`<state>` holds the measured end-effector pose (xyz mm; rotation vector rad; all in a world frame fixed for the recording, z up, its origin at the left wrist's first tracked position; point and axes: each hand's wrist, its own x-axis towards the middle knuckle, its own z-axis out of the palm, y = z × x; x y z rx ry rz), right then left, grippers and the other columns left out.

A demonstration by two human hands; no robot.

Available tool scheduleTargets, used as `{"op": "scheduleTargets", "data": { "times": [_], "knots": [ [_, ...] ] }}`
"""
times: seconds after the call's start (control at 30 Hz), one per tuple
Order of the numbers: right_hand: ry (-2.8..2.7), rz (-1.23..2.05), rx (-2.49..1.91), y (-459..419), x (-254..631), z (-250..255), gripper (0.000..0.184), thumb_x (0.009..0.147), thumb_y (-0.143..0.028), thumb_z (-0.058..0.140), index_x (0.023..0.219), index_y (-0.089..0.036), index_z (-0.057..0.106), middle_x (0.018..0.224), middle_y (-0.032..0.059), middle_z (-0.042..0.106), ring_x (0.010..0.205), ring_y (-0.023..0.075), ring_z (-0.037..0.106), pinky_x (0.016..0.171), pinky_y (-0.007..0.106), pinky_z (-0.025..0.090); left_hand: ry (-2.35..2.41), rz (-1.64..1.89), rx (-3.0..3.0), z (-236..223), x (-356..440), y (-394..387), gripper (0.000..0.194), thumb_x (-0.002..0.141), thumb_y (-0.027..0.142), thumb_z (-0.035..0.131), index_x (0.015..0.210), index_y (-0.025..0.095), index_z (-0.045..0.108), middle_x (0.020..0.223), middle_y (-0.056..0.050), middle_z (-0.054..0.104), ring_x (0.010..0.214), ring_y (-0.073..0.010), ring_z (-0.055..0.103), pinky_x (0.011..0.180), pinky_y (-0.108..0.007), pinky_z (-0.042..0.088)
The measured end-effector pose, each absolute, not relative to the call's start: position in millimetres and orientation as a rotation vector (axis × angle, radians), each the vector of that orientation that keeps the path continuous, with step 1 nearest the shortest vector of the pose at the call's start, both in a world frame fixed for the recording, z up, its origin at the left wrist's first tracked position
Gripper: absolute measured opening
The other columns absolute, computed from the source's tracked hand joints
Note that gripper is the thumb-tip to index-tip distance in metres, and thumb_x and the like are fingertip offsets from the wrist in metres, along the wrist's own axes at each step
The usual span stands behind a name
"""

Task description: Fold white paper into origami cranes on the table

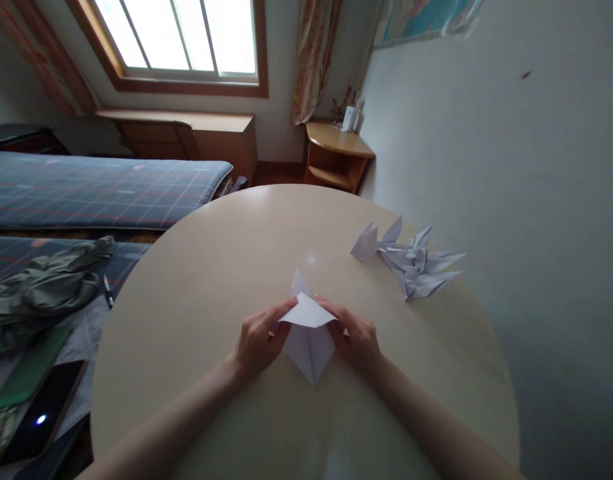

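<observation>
A partly folded sheet of white paper point(310, 350) lies near the middle of the round table, one point toward me and another rising at the far side. Its upper flap is lifted between my hands. On the left edge, my left hand point(259, 339) pinches the paper between thumb and fingers. My right hand point(355, 337) grips the opposite edge the same way. Several finished-looking folded paper figures point(419, 263), white with pointed wings, sit in a cluster at the table's right side.
The pale round table point(201, 280) has a wall close on its right. To the left, a plaid mattress point(101, 190) carries a crumpled grey-green garment point(46, 293); a phone point(45, 413), a green booklet point(34, 367) and a pen point(108, 291) lie nearby. A corner shelf point(339, 140) stands behind.
</observation>
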<state>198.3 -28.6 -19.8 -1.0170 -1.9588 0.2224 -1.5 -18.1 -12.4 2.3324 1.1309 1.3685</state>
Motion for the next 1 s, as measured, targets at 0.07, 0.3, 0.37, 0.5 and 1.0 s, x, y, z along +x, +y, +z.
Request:
{"op": "scheduleTargets", "data": {
  "times": [0.07,0.3,0.37,0.5,1.0],
  "knots": [
    [-1.893,0.38,-1.031,-30,199,-15,0.028,0.095,-0.028,0.037,0.114,-0.02,0.057,0.113,0.0126,0.066,0.101,0.019,0.064,0.083,0.029,0.052,1.228,1.3,2.248,-11,-1,-19,0.023,0.09,0.021,0.045,0.104,0.017,0.063,0.088,-0.005,0.073,0.062,-0.0103,0.067,0.056,-0.015,0.051],
    [-1.312,1.133,-1.017,-34,193,-11,0.057,0.092,-0.056,0.024,0.105,-0.018,0.064,0.1,0.0112,0.07,0.083,0.0219,0.066,0.071,0.034,0.052,1.325,1.295,2.161,-17,1,-20,0.027,0.093,0.026,0.041,0.096,0.014,0.065,0.067,-0.003,0.069,0.054,-0.011,0.062,0.054,-0.017,0.046],
    [-1.252,1.248,-1.024,-31,192,-12,0.048,0.091,-0.053,0.034,0.108,-0.02,0.063,0.099,0.0096,0.069,0.086,0.0218,0.064,0.075,0.034,0.05,1.333,1.288,2.161,-18,1,-19,0.028,0.093,0.027,0.041,0.096,0.014,0.066,0.067,-0.003,0.069,0.054,-0.0112,0.061,0.052,-0.017,0.046],
    [-1.413,1.26,-1.058,-25,194,-15,0.051,0.085,-0.058,0.044,0.117,-0.022,0.059,0.105,0.0084,0.065,0.099,0.0243,0.059,0.083,0.034,0.046,1.355,1.303,2.171,-16,2,-19,0.029,0.093,0.028,0.04,0.09,0.014,0.066,0.062,-0.002,0.067,0.05,-0.0106,0.058,0.049,-0.018,0.043],
    [-1.65,1.093,-1.23,-32,172,-12,0.064,0.08,-0.064,0.046,0.125,-0.018,0.049,0.117,0.0114,0.043,0.083,0.0183,0.054,0.077,0.033,0.048,1.165,1.359,2.275,-14,4,-25,0.025,0.093,0.022,0.04,0.093,0.013,0.063,0.065,-0.003,0.068,0.049,-0.0092,0.058,0.049,-0.016,0.042]
  ]
}}
